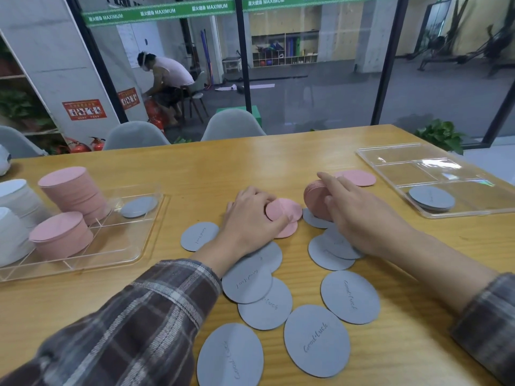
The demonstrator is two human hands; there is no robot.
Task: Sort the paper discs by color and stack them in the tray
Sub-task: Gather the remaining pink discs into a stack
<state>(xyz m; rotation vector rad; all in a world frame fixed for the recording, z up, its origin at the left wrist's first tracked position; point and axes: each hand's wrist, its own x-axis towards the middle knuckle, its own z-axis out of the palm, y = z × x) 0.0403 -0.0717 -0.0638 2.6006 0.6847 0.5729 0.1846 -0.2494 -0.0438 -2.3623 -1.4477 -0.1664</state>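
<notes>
Well underway: tall pink stacks (pixel 69 188) sit in the loaded tray (pixel 83 270), and to its right the left hand (pixel 250 215) pinches a few pink discs (pixel 287 208), the right hand (pixel 359 215) clamps an on-edge pink bundle (pixel 313 195), while many grey discs (pixel 316 339) there on the table (pixel 278 162) await sorting.

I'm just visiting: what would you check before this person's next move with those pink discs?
1. Right hand grips the pink bundle: ok.
2. Left hand pinches loose pink discs: ok.
3. Bundle is pink throughout: cannot tell, inner discs hidden.
4. Right tray has an empty compartment: ok.
5. Table cleared of discs: not ok, grey discs lie loose.
</notes>
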